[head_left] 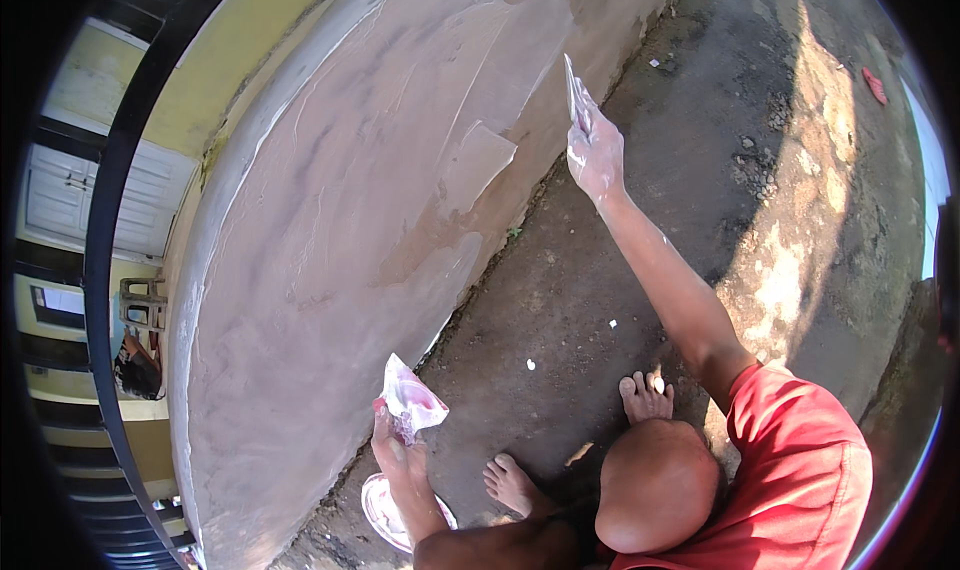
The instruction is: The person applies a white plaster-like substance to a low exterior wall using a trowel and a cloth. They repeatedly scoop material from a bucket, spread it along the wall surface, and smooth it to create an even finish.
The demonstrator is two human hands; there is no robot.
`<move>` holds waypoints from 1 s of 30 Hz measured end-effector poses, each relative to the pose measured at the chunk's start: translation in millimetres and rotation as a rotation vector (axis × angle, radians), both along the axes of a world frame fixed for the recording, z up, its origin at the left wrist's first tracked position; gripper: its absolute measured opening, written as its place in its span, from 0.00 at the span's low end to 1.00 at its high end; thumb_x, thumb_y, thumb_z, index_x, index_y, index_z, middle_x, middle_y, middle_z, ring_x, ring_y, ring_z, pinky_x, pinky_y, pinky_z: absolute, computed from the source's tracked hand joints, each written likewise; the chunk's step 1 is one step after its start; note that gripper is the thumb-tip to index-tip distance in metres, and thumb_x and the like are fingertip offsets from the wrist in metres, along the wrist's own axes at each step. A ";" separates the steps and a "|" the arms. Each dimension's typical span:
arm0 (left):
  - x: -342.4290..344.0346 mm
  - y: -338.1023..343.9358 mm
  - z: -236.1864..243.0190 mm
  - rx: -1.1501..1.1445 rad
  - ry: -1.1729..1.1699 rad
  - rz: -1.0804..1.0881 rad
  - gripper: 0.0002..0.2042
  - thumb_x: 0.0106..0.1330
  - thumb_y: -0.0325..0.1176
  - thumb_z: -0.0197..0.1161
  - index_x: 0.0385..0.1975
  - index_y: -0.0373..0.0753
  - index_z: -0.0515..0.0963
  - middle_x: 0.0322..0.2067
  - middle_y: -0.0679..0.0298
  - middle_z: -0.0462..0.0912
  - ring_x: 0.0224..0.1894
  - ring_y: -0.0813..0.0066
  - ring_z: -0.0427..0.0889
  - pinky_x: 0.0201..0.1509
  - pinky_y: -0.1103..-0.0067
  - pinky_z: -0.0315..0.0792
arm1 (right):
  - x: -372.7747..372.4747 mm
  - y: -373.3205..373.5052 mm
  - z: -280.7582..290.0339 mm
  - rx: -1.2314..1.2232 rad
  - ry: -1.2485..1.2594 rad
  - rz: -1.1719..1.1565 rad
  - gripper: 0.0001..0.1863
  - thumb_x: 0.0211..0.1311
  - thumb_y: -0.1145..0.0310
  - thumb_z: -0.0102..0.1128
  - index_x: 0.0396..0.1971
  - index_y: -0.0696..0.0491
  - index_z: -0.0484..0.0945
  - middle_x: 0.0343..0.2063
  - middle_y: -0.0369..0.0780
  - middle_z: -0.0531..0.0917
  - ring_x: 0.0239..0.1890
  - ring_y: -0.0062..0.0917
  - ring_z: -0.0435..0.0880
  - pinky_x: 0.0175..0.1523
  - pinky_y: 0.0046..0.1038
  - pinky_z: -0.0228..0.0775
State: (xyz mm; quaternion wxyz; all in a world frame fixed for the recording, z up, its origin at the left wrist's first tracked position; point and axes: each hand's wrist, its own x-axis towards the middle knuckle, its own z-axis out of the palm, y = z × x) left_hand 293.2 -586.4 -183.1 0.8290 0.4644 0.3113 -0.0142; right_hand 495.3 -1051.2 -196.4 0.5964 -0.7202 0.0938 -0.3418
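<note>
My right hand (597,155), smeared with white paste, is stretched far forward and closed around a thin flat scraper (571,82) seen nearly edge-on. The scraper's tip is close to the low wall (330,200); whether it touches cannot be told. Pale, wet-looking coating covers much of the wall, with ridges and a darker brown patch showing through. Nearer to me, my left hand (398,460) grips a flat, angular pink-and-white piece (412,398) with white paste on it. Just below that hand stands a round container (372,515) with white on it, partly hidden by my forearm.
Rough dark ground (560,280) runs along the wall's foot, with a few white specks. My bare feet (512,485) and knee are close by. Black railing (105,210) curves along the left, before a yellow building with a white door (150,195). A red object (874,85) lies far right.
</note>
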 end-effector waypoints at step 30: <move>-83.7 107.9 -49.9 -0.302 -0.060 0.147 0.19 0.75 0.33 0.61 0.60 0.29 0.73 0.54 0.56 0.83 0.56 0.62 0.83 0.62 0.65 0.78 | -140.8 239.6 11.2 0.012 0.106 0.476 0.43 0.64 0.84 0.52 0.80 0.56 0.50 0.75 0.45 0.67 0.67 0.29 0.76 0.69 0.27 0.66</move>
